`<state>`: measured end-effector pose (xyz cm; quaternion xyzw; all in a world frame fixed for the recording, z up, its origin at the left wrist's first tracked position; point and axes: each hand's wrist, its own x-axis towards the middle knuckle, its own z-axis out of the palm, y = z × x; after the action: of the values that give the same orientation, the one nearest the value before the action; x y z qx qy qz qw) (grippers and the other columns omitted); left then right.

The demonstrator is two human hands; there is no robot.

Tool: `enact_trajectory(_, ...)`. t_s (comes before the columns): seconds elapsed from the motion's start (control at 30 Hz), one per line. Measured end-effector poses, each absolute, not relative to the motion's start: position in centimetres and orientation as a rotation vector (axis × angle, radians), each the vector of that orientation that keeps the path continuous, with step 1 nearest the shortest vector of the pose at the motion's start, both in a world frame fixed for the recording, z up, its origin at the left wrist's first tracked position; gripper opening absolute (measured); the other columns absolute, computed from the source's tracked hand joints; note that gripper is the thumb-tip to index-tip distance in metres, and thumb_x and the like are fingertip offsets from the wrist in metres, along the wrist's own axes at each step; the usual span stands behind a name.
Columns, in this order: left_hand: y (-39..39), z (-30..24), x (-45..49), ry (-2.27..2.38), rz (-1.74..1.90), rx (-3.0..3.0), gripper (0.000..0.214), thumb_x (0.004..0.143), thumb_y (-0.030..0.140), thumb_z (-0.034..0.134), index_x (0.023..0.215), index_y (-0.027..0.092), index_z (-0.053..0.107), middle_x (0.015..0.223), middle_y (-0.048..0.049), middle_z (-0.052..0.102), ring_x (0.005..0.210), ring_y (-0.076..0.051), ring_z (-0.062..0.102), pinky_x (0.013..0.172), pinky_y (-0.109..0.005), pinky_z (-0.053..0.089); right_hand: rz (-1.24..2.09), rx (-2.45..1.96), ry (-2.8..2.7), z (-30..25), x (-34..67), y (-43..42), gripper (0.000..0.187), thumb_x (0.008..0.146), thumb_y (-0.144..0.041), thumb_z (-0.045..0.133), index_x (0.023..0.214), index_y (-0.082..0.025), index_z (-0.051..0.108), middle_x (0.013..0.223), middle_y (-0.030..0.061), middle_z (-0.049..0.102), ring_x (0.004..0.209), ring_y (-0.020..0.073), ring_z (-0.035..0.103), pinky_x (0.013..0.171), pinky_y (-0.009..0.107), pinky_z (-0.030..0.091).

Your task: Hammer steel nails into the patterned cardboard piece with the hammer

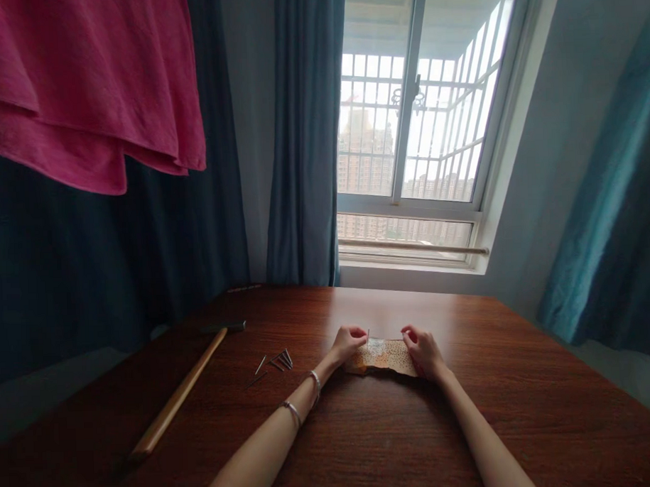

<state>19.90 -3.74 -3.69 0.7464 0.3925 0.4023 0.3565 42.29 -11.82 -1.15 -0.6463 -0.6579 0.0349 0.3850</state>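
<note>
A piece of wood [385, 353], pale and speckled with many dark dots, lies on the table in front of me. Its near edge is ragged, and an orange patch shows on its left half. My left hand [350, 340] is at the board's left end, closed in a pinch on a thin nail [368, 335] that stands upright over the board. At the right end, my right hand [422, 348] has its fingers curled, with thumb and forefinger together near the far edge. Whatever those fingertips hold, if anything, is too small to make out.
A hammer [184, 394] with a wooden handle lies on the left of the brown table [332, 449], its dark head pointing away. Several loose nails [284, 358] lie between it and my left arm. A pink cloth [96, 88] hangs at upper left. Behind the table is a window [409, 201].
</note>
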Motion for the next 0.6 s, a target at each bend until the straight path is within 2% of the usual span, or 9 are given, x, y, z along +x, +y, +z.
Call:
enact_trajectory(0.37, -4.5, -3.0, 19.5, 1.048, 0.963, 2.038, 0.023, 0.066, 0.026, 0.056, 0.076, 0.010, 0.069, 0.071, -0.0070, 0.068, 0.065, -0.016, 0.060, 0.062, -0.024, 0.044, 0.082, -1.597, -1.619, -0.7, 41.9, -11.9, 0.025, 0.075, -0.029, 0.044, 0.081, -0.019, 0.065, 0.061, 0.0024, 0.064, 0.057, 0.0157, 0.057, 0.059, 0.026, 0.041)
enact_trajectory(0.5, -5.1, -2.3, 19.6, 1.059, 0.966, 2.123, 0.019, 0.068, 0.023, 0.057, 0.076, 0.009, 0.069, 0.069, -0.0061, 0.067, 0.063, -0.015, 0.059, 0.060, -0.023, 0.045, 0.064, -1.542, -1.636, 1.5, 37.6, -12.3, 0.024, 0.076, -0.028, 0.043, 0.086, -0.020, 0.064, 0.067, 0.0026, 0.065, 0.060, 0.0150, 0.058, 0.062, 0.025, 0.042)
enact_trajectory(0.57, -5.6, -1.6, 19.7, 1.180, 0.949, 2.215, 0.016, 0.070, 0.021, 0.057, 0.066, 0.011, 0.069, 0.059, -0.0037, 0.064, 0.058, -0.013, 0.058, 0.059, -0.021, 0.046, 0.114, -1.449, -1.677, 3.5, 33.1, -13.1, 0.025, 0.078, -0.027, 0.042, 0.090, -0.019, 0.063, 0.071, 0.0043, 0.065, 0.063, 0.0156, 0.058, 0.063, 0.026, 0.042)
enact_trajectory(0.6, -5.9, -1.2, 19.8, 1.303, 0.935, 2.256, 0.025, 0.075, 0.021, 0.053, 0.056, 0.011, 0.067, 0.050, -0.0023, 0.060, 0.054, -0.012, 0.056, 0.059, -0.021, 0.047, 0.162, -1.411, -1.722, 4.6, 30.3, -13.7, 0.026, 0.079, -0.027, 0.041, 0.093, -0.019, 0.062, 0.073, 0.0045, 0.065, 0.066, 0.0161, 0.058, 0.065, 0.027, 0.042)
